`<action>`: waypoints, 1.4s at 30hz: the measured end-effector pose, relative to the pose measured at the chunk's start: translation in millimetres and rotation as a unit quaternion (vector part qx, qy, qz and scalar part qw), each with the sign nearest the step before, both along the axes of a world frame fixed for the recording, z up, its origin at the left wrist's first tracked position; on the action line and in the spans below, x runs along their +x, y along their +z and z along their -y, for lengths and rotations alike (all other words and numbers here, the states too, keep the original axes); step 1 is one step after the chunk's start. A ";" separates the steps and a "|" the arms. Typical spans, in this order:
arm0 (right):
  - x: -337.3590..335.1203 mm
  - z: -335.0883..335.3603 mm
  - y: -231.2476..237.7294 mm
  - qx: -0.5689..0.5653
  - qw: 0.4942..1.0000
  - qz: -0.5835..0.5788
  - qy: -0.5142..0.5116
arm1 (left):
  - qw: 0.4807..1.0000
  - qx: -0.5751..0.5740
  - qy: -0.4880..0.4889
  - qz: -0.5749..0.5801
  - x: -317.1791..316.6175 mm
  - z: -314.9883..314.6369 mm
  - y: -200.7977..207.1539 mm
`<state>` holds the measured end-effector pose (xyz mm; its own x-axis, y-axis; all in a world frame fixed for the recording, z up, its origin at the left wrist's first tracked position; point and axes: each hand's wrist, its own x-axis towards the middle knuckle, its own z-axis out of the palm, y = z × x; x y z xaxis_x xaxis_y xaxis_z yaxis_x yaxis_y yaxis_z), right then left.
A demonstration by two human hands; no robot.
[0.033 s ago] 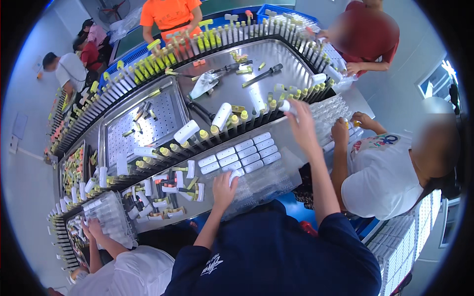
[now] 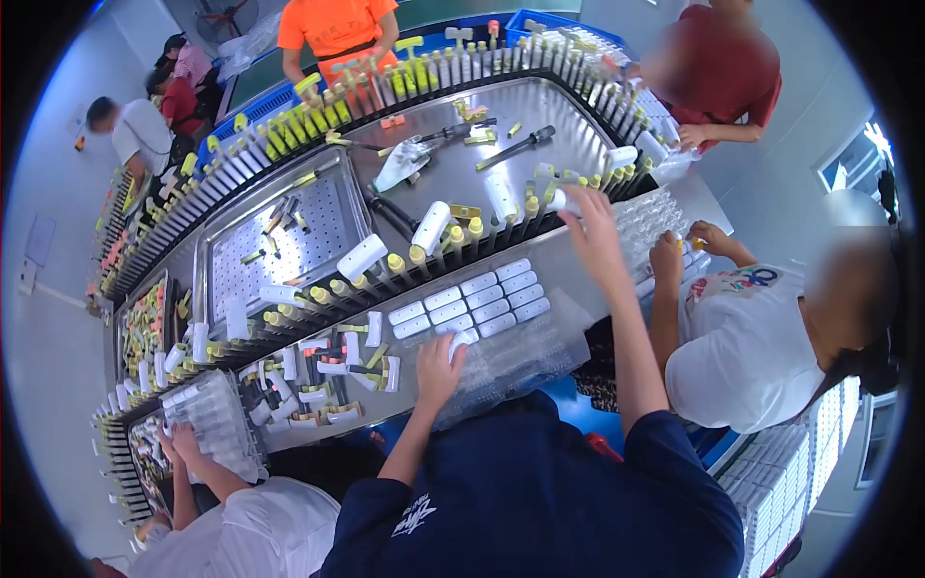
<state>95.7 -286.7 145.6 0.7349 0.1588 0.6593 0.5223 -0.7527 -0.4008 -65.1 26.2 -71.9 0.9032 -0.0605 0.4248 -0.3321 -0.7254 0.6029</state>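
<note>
My left hand (image 2: 438, 371) is closed around a white rounded plastic piece (image 2: 462, 339) at the near edge of a clear tray (image 2: 482, 371). Rows of similar white pieces (image 2: 472, 301), each with small dark marks, lie in the tray's far part. Farther right, my right hand (image 2: 593, 231) reaches over the rack of upright posts (image 2: 448, 252) and grips another white piece (image 2: 565, 200) by its end. Several posts under it carry yellow-green tips (image 2: 475, 228). Part of what each hand holds is hidden by the fingers.
Loose white, yellow-green and dark parts (image 2: 323, 380) lie left of the tray. Beyond the rack are a metal tray (image 2: 453, 183) with tools and a perforated tray (image 2: 318, 217). Co-workers sit close on both sides; the right one's hands (image 2: 667, 252) are near my right arm.
The white piece in my right hand has tilted, and that hand has shifted slightly. My left hand stays at the tray's near edge.
</note>
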 end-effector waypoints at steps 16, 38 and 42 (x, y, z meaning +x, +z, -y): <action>76.5 -142.4 3.7 -0.237 0.949 -0.187 -0.086 | 1.000 -0.007 0.005 0.005 1.8 0.6 2.1; -121.9 -85.6 -168.5 -0.079 0.974 -0.207 0.055 | 1.000 -0.010 0.019 -0.022 8.2 8.9 5.4; -125.1 -76.7 -182.1 -0.082 0.979 -0.183 0.033 | 0.999 0.008 0.020 -0.035 8.7 11.2 5.5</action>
